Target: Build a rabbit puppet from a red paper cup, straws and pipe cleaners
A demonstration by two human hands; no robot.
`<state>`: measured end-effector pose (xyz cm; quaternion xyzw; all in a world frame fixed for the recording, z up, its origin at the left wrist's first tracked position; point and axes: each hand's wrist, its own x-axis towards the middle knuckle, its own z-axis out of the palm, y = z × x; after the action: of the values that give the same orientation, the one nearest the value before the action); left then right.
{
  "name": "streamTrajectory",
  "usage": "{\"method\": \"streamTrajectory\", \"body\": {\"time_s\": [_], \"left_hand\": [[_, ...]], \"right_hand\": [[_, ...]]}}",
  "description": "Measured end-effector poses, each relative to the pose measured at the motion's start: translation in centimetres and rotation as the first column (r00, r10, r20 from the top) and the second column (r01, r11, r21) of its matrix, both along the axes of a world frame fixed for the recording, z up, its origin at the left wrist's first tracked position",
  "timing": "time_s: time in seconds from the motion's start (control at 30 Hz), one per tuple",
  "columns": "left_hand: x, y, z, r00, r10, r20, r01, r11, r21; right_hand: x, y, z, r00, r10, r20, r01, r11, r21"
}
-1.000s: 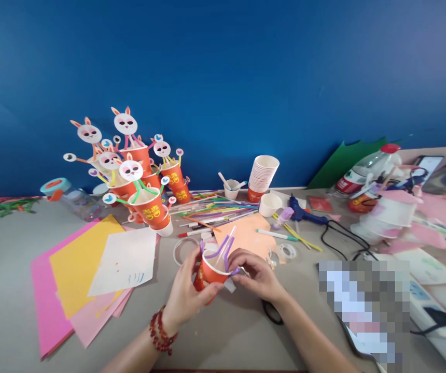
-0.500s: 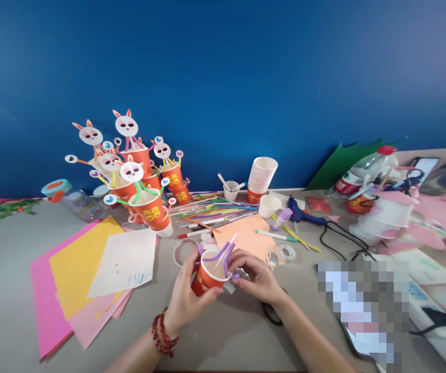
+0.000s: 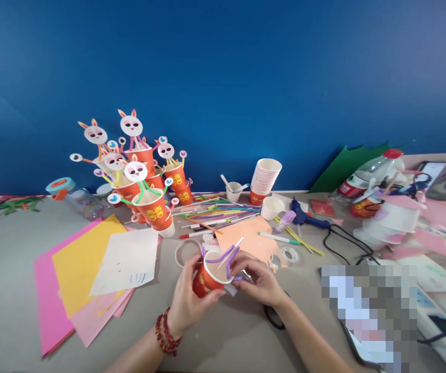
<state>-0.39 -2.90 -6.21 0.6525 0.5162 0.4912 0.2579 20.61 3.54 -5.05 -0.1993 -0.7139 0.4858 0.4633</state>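
1. Gripping the orange paper cup (image 3: 204,280) just above the grey table (image 3: 226,342), tilted with its mouth to the right, the left hand (image 3: 187,303) curls its fingers round the wall with the thumb on the near side. Too hard a squeeze could dent the thin wall.
2. Two bent purple straws (image 3: 227,257) arch over the rim and a thin white stick (image 3: 234,247) leans out of the mouth. They are light and springy, so a further tilt could let them swing out or pop loose.
3. The right hand (image 3: 261,281) has its fingertips pressed together at the cup's right rim, pinching near a purple straw end and a small white scrap. Exactly what lies between them I cannot tell. A slip there could free that straw end.
4. A black loop (image 3: 273,316), perhaps a scissors handle, lies just under the right forearm and could catch a sliding arm.
5. Near the cup lie a white ring (image 3: 186,253), an orange sheet (image 3: 246,235) and a clear tape roll (image 3: 288,254). A dropped cup would likely land among them.
6. Farther back, the blue glue gun (image 3: 304,217) trails a black cord (image 3: 339,238) toward the right arm, and a snag would drag it.
7. The bunny cup figures (image 3: 145,176) look top-heavy, though they stand well apart from both hands.
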Motion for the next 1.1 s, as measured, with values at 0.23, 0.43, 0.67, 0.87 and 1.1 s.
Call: {"method": "streamTrajectory", "body": {"time_s": [0.23, 0.43, 0.67, 0.87, 1.1], "left_hand": [[-0.16, -0.02, -0.25, 0.997, 0.011, -0.078, -0.005, 0.996, 0.085], [-0.11, -0.15, -0.34, 0.997, 0.021, -0.07, -0.016, 0.997, 0.08], [0.12, -0.08, -0.38, 1.0, -0.006, -0.006, 0.006, 1.0, 0.008], [0.17, 0.1, 0.0, 1.0, -0.01, 0.004, 0.01, 0.999, -0.053], [0.51, 0.27, 0.32, 0.997, -0.046, -0.055, 0.04, 0.994, -0.101]], "right_hand": [[-0.13, 0.0, -0.01, 1.0, -0.004, 0.004, 0.004, 1.0, 0.017], [-0.21, -0.18, 0.1, 1.0, 0.0, 0.015, 0.0, 1.0, -0.001], [-0.09, -0.11, -0.08, 0.999, 0.013, 0.042, -0.013, 1.0, -0.008], [-0.1, -0.04, 0.0, 0.998, 0.032, 0.053, -0.031, 0.999, -0.021], [0.04, -0.04, -0.08, 1.0, 0.013, 0.011, -0.012, 0.994, -0.113]]}}
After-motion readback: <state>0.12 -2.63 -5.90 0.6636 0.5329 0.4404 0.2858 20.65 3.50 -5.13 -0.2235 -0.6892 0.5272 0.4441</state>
